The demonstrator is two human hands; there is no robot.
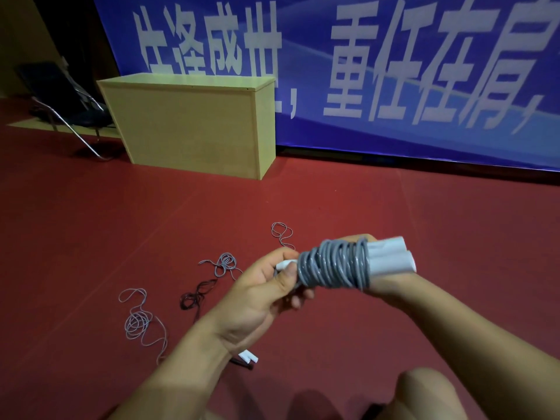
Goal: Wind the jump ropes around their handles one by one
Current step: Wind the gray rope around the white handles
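Two white handles lie side by side in the air, bound by one grey rope coiled tightly around them; the left hand pinches the narrow handle tips with curled fingers; the right hand sits behind the bundle, its fingers hidden, so their grip cannot be told; on the red floor lie three loose grey ropes and one dark rope, beside a wooden cabinet.

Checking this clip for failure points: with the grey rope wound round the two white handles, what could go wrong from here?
1. The grey rope coil on the paired white plastic handles may spring loose if its end, near the left hand, is not tucked.
2. The right hand grips from behind; turns may slide off the handle ends.
3. Loose grey ropes and a dark rope on the red floor may tangle.
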